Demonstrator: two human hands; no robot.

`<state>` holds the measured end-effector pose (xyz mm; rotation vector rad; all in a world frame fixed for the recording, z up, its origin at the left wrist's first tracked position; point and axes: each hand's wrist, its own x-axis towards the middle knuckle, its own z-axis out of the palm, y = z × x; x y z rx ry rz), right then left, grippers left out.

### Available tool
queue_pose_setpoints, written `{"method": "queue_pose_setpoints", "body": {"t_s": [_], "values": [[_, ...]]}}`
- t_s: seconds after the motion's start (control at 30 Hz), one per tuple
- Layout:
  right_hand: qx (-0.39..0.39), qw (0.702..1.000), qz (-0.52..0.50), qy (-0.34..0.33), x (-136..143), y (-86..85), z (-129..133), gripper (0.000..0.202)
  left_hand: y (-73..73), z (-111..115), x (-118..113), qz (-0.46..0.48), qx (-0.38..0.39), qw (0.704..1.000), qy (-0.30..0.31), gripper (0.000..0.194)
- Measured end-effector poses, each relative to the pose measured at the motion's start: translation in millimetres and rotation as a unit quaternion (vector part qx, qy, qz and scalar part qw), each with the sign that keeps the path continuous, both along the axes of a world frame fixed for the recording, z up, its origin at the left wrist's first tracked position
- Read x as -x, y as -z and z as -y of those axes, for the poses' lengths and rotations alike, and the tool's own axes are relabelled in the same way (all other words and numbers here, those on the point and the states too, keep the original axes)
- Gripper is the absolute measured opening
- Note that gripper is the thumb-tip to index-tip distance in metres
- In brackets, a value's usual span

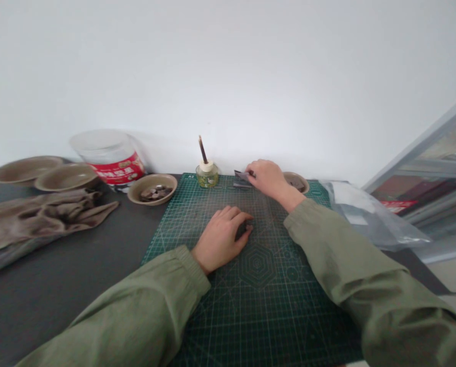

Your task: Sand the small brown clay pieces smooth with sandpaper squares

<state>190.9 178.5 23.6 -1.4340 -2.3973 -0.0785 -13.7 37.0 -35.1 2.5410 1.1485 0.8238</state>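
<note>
My left hand rests on the green cutting mat, its fingers curled toward the thumb. A small greyish piece seems to show at those fingertips, too blurred to name. Farther back, my right hand pinches a thin dark grey sheet near the mat's far edge. Below that sheet lies another flat grey strip. Just behind the right wrist stands a small beige bowl, partly hidden, with greyish pieces in it.
On the left stand a bowl of small metallic pieces, a clear jar with a red label, two tan bowls and a brown cloth. A glass bottle holds a dark stick. A clear plastic bag lies right.
</note>
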Motion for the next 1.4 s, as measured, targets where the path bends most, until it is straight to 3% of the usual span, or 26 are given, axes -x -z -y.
{"method": "queue_pose_setpoints", "body": {"t_s": [0.13, 0.27, 0.43, 0.6, 0.73, 0.9, 1.0, 1.07, 1.13, 1.27, 1.4], "values": [[-0.011, 0.996, -0.089, 0.028, -12, -16.7, 3, 0.02, -1.6, 1, 0, 0.051, 0.006, 0.999, 0.0, 0.029], [0.029, 0.982, -0.182, 0.027, -24, -26.1, 7, 0.018, -0.6, 0, -1, 0.134, 0.017, 0.991, -0.025, 0.038], [0.15, 0.948, -0.28, -0.018, -27, -22.3, 27, 0.024, 5.2, -14, -1, 0.297, 0.045, 0.948, -0.103, 0.064], [0.214, 0.922, -0.319, -0.053, -25, -10.9, 51, 0.021, 11.3, -30, 3, 0.403, 0.134, 0.899, -0.107, 0.051], [0.176, 0.923, -0.337, -0.06, -27, -6.0, 63, 0.019, 16.4, -35, 5, 0.438, 0.18, 0.876, -0.092, 0.04], [0.0, 0.935, -0.351, -0.053, -30, -6.9, 101, 0.015, 20.5, -38, 6, 0.463, 0.196, 0.86, -0.085, 0.03], [-0.047, 0.94, -0.326, -0.085, -29, -3.9, 127, 0.008, 18.7, -37, 5, 0.474, 0.193, 0.855, -0.084, 0.029], [-0.075, 0.94, -0.325, -0.072, -28, 0.5, 134, 0.026, 15.3, -35, 4, 0.476, 0.196, 0.854, -0.076, 0.03], [-0.07, 0.938, -0.335, -0.045, -28, 5.7, 132, 0.038, 10.7, -31, 3, 0.473, 0.205, 0.855, -0.063, 0.034], [-0.012, 0.931, -0.364, -0.017, -28, 13.8, 118, 0.02, 2.1, -24, 2, 0.461, 0.227, 0.857, -0.038, 0.039], [-0.043, 0.927, -0.371, -0.032, -32, 11.7, 124, 0.012, -1.3, -22, 1, 0.463, 0.236, 0.853, -0.038, 0.04]]}}
